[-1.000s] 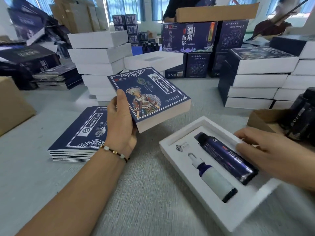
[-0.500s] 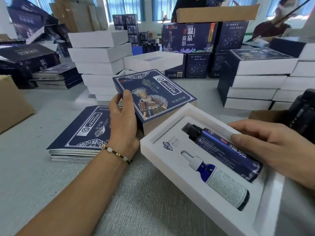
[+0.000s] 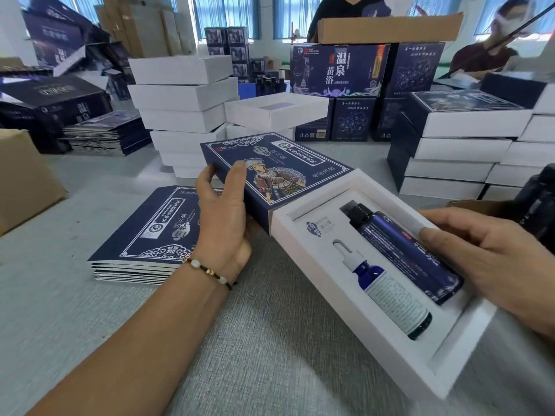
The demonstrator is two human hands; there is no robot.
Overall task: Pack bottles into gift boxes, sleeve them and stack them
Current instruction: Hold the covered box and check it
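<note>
Whereas a second ago the navy sleeve [image 3: 270, 172] was held well clear of the white gift box [image 3: 354, 298], its open end is now meeting the box's far corner, and the box has been drawn nearer the camera. The left hand [image 3: 223, 217] is gripping the sleeve, thumb on the printed top face and fingers curled under its near edge. The right hand [image 3: 492, 259] is holding the box's right side, thumb lying on the tall dark-blue bottle [image 3: 402, 250] and fingers reaching round the box's edge; the grip of each hand is therefore closed on its object. Beside the tall bottle, a smaller dropper bottle [image 3: 387, 289] with a white label is lying in its own recess of the white insert. Both bottles are pointing their caps towards the sleeve.

Just left of the left wrist, a stack of flat sleeves [image 3: 144, 235] is resting on the grey desk [image 3: 240, 340]. Behind it, piles of white boxes [image 3: 183, 109] are standing; sleeved boxes [image 3: 450, 139] are stacked at the right. Navy cartons [image 3: 339, 70] are lining the back, and a brown cardboard carton [image 3: 24, 175] is sitting at the far left. A dark object at the right edge is too blurred to identify.
</note>
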